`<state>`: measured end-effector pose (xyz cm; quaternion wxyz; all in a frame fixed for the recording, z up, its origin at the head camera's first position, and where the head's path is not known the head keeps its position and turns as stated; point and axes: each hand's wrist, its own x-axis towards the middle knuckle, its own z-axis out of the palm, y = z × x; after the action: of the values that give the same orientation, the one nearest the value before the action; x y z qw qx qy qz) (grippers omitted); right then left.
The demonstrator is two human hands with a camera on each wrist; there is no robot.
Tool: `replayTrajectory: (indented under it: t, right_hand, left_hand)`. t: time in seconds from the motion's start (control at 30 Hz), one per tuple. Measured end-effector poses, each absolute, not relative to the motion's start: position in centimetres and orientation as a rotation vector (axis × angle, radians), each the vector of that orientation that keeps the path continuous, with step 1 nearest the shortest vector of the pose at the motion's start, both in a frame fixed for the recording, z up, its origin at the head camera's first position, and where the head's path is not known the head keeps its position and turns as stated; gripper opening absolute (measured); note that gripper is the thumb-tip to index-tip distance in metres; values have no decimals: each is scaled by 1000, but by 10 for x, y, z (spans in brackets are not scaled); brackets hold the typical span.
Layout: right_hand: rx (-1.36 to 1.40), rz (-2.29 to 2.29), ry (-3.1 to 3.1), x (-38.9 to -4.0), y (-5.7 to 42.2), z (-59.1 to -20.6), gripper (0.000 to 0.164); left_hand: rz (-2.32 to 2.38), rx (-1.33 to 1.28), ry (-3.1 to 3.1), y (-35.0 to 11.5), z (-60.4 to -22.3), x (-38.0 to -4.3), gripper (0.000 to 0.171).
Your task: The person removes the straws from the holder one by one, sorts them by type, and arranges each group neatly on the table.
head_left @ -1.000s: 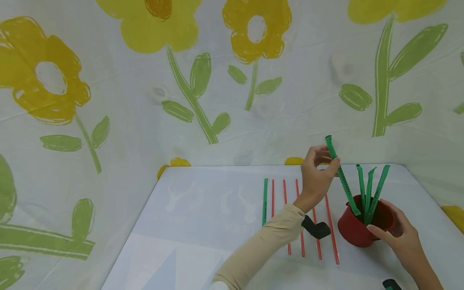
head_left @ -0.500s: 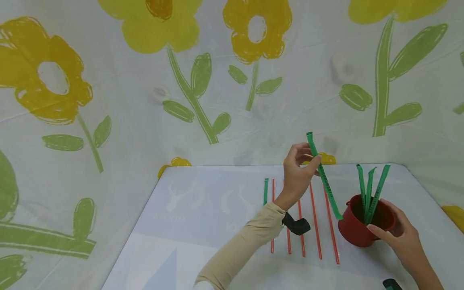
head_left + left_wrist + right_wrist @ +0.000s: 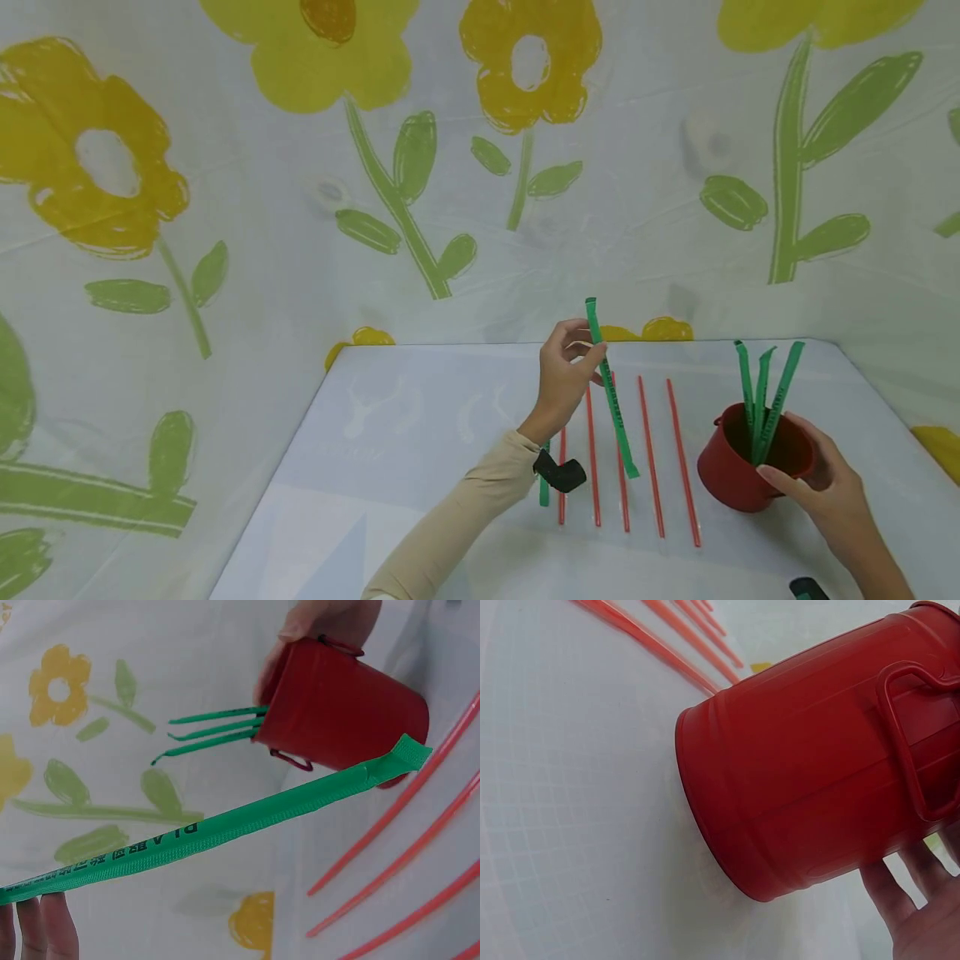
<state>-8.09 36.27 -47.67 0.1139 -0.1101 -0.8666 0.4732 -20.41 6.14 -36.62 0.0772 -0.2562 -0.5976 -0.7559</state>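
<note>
My left hand (image 3: 561,385) pinches a green-wrapped straw (image 3: 613,404) near its upper part, holding it tilted above the row of red straws (image 3: 651,454). In the left wrist view printed lettering shows on the green wrapper (image 3: 262,814), and a few of my fingers (image 3: 56,930) lie under its far end. My right hand (image 3: 834,483) grips the rim and side of a red metal bucket (image 3: 731,473) with small side handles (image 3: 900,735). Three green-wrapped straws (image 3: 762,396) lean inside it. Another green-wrapped straw (image 3: 544,487) lies left of the red ones, partly hidden by my left wrist.
Several red straws lie roughly parallel on the white table (image 3: 360,467), left of the bucket. A flower-printed cloth (image 3: 637,208) rises behind and beside the table. Black straps are on both wrists, such as the left strap (image 3: 561,473).
My left hand has lifted the green-wrapped straw away from the bucket's mouth and carried it left over the red straws. The right hand and bucket have stayed in place.
</note>
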Motion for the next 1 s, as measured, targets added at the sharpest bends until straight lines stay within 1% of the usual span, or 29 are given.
replayTrajectory:
  t: [0.33, 0.87, 1.0]
  right_hand:
    - [-323, 1378, -2554, -80, 364, -477, 85]
    - [-308, 1380, -2541, -81, 363, -477, 85]
    - [-313, 1388, -2532, -81, 363, -478, 84]
  left_hand:
    - [-2322, -637, -1921, 28, -380, -212, 36]
    - [-2314, -486, -2039, -9, -388, -224, 36]
    - [-2308, -422, -2099, -15, -395, -230, 36]
